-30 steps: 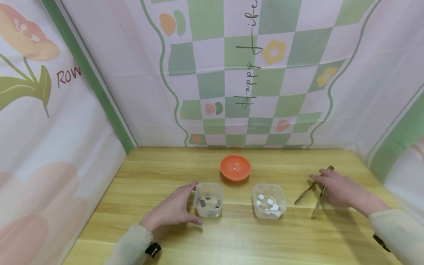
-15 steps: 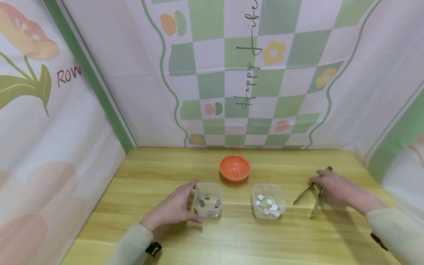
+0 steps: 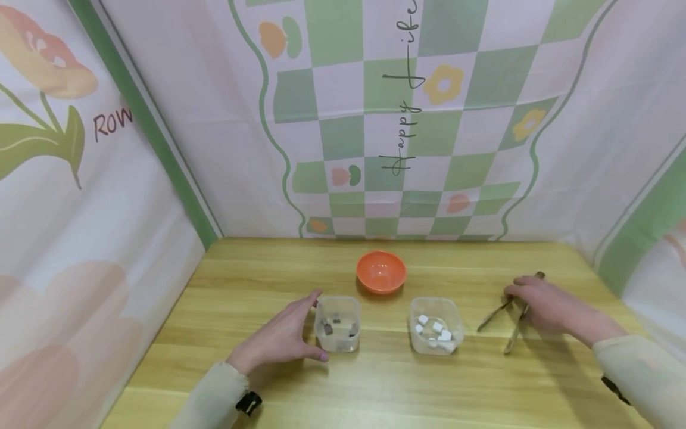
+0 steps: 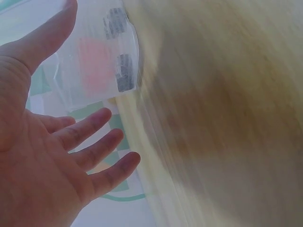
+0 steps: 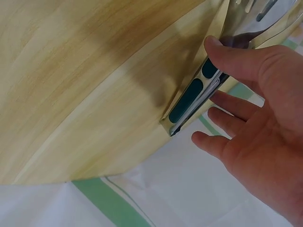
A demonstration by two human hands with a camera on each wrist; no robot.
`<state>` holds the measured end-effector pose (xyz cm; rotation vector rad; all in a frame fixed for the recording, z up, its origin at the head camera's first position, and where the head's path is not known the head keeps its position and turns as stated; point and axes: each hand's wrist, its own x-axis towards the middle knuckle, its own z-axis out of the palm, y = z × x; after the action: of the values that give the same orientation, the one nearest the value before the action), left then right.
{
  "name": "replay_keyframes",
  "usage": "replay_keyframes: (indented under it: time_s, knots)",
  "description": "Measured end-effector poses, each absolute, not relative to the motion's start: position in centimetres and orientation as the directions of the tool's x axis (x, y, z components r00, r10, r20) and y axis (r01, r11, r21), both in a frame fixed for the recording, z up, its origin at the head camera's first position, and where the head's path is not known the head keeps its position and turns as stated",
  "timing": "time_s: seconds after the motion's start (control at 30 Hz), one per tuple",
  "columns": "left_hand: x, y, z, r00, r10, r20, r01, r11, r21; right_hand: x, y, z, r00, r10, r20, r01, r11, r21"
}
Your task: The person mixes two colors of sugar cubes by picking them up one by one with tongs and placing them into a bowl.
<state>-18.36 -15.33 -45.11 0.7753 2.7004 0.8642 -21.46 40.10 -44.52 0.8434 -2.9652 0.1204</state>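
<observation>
My left hand (image 3: 281, 333) lies beside a clear plastic container (image 3: 337, 305), thumb and fingers spread around its left side. Small dark pieces (image 3: 329, 329) lie inside; two dark blocks (image 4: 124, 72) show through its wall in the left wrist view. On the right, my right hand (image 3: 552, 307) grips metal tongs (image 3: 515, 335) near the handle end, thumb on one side and fingers on the other. Dark green inlays mark the tongs' handle (image 5: 187, 101) in the right wrist view. The arms of the tongs stand spread apart, tips toward the front of the table.
A second clear container (image 3: 455, 313) with several white cubes (image 3: 437, 328) stands between the first one and the tongs. An orange bowl (image 3: 381, 272) sits farther back. The wooden table (image 3: 375, 387) ends at a patterned cloth backdrop (image 3: 343, 137).
The right hand's fingers have drawn in around the tongs, and the handle end has shifted slightly to the right. The left hand, containers and bowl have stayed in place.
</observation>
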Motion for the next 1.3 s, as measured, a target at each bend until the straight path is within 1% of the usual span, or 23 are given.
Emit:
replay_keyframes:
  time_s: [0.13, 0.5, 0.73, 1.0, 1.1, 1.3]
  knots:
    - [-18.4, -15.3, -45.1, -0.842, 0.539, -0.031, 0.42, 0.689, 0.59, -21.6, 40.2, -44.7, -0.834, -0.546, 0.084, -0.551, 0.831, -0.073]
    - [-18.4, -15.4, -45.2, -0.844, 0.535, -0.034, 0.414, 0.69, 0.593, -21.4, 40.3, -44.5, -0.818, -0.569, 0.077, -0.574, 0.814, -0.086]
    - [-18.3, -15.5, -45.3, -0.844, 0.535, -0.035, 0.412, 0.689, 0.596, -21.1, 40.7, -44.4, -0.802, -0.589, 0.101, -0.597, 0.796, -0.097]
    - [-18.4, -15.7, -45.3, -0.848, 0.529, -0.033, 0.402, 0.682, 0.611, -20.7, 41.2, -44.5, -0.808, -0.584, 0.076, -0.589, 0.803, -0.089]
    - [-18.4, -15.7, -45.2, -0.849, 0.527, -0.029, 0.399, 0.677, 0.618, -20.5, 41.5, -44.5, -0.798, -0.594, 0.106, -0.602, 0.794, -0.084]
    - [-18.6, -15.8, -45.0, -0.844, 0.536, -0.02, 0.412, 0.672, 0.615, -20.2, 42.3, -44.5, -0.749, -0.631, 0.203, -0.651, 0.757, -0.052]
